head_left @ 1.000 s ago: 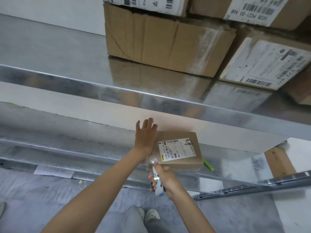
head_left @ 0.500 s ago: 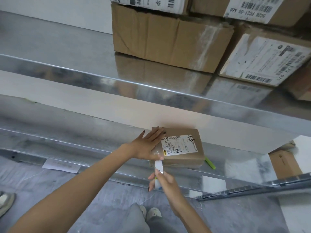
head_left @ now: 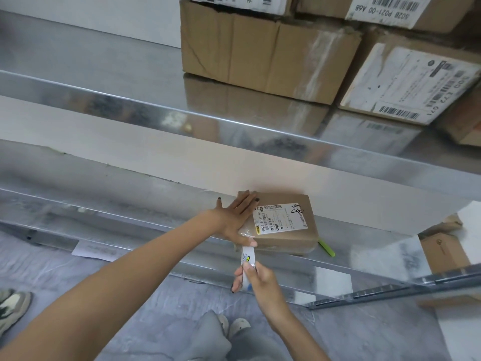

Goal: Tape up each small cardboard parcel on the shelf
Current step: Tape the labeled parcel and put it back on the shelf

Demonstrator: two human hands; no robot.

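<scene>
Lying flat with straight fingers, the left hand (head_left: 233,218) is pressed on the parcel (head_left: 285,239). The tape (head_left: 248,257) is gripped by the right hand (head_left: 261,280).

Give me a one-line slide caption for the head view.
Left hand flat on the small parcel on the shelf; right hand holds tape stretched down from its front edge.

A small, flat brown cardboard parcel (head_left: 286,234) lies flat on the steel shelf (head_left: 156,227). Its white barcode label (head_left: 279,218) faces up, just right of the left hand's (head_left: 231,217) straight fingers (head_left: 247,201), which press its far-left top. A white printed strip of tape (head_left: 247,257) runs taut from the near-left corner, under the left thumb, down into the right hand's (head_left: 260,280) pinching fingers (head_left: 248,269).
</scene>
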